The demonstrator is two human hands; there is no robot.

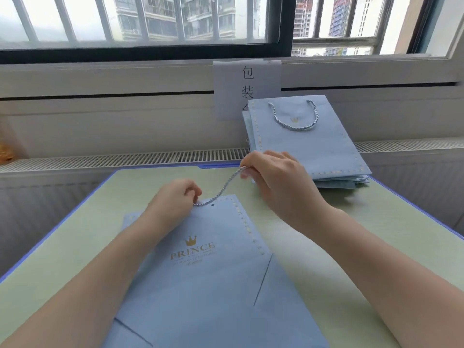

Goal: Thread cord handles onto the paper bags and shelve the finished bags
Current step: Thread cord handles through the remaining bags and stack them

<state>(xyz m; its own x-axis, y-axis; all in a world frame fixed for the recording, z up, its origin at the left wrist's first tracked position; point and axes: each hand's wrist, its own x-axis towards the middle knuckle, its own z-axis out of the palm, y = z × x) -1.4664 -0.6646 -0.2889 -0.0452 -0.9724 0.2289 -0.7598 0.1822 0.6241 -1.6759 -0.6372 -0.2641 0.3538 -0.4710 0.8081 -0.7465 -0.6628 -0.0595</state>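
A flat light-blue paper bag (206,272) with a gold crown and "PRINCE" print lies on the table in front of me. A twisted silver-blue cord (222,188) runs from the bag's top edge up to the right. My left hand (175,197) pinches the cord's lower end at the bag's top edge, beside a small punched hole (213,204). My right hand (273,174) pinches the cord's upper end above the table. A stack of blue bags (319,149) lies at the far right; the top one has a cord handle (293,116).
The pale green table (351,234) has a blue rim. Behind it run a radiator grille (125,159) and a wide window sill. A white paper sign (247,81) with printed characters hangs on the wall behind the stack.
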